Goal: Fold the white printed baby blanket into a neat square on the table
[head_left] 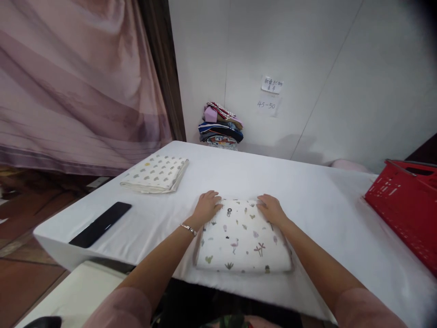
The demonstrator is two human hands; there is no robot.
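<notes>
A white folded cloth (244, 241) printed with small plants, palm trees and a flamingo lies at the table's near edge. At its far left corner, my left hand (206, 207) grips the edge, thumb towards the print and a bracelet on the wrist. My right hand (272, 209) holds the far right corner in the same manner. Both hands have bent fingers, and their tips are partly hidden at the cloth's far edge. A second folded cloth (157, 173), cream with grey shapes, rests untouched at the table's far left.
A white-covered table (290, 182) carries a black flat object (101, 224) on the left and a red basket (406, 200) on the right. Behind it, a pile of folded fabrics (221, 127) stands against the wall. A pink curtain (82, 86) hangs at the left.
</notes>
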